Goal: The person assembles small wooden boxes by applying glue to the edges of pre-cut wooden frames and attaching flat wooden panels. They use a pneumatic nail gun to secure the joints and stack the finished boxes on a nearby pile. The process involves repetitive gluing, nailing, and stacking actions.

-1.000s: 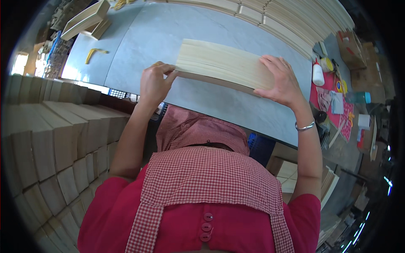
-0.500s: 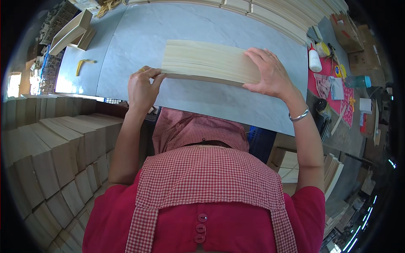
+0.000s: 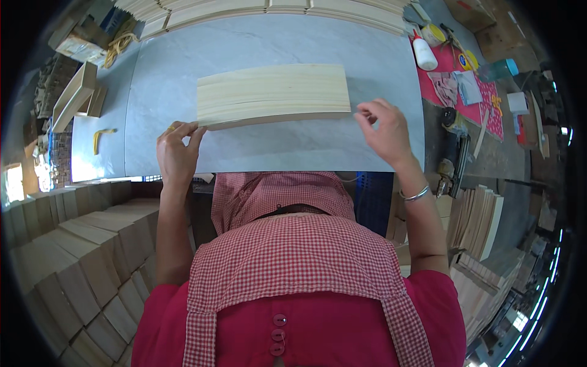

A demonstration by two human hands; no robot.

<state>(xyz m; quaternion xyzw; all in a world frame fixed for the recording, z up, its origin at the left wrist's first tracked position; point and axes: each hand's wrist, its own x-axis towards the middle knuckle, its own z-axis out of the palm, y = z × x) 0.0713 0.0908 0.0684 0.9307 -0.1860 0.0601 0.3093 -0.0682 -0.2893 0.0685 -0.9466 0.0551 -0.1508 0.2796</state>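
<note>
A long, pale wooden box (image 3: 273,93) lies on the grey table (image 3: 257,150) with a broad grained face up. Its thin near side shows in shade. At its near left corner, my left hand (image 3: 178,147) is closed, pinching the edge between thumb and fingers. My right hand (image 3: 386,131) hovers just off the right end of the box. It holds nothing; its fingers are half bent, with the thumb apart from them.
Wooden strips (image 3: 232,18) line the table's far edge. An open wooden frame (image 3: 76,98) and a yellow bent tool (image 3: 101,139) lie at left. Stacked wooden blocks (image 3: 73,269) fill the lower left. A glue bottle (image 3: 424,52) lies right on a pink cloth (image 3: 449,98).
My right hand has let go of the box's right end and moved away from it. The view has shifted, and the box now appears farther left and turned. My left hand still pinches its corner.
</note>
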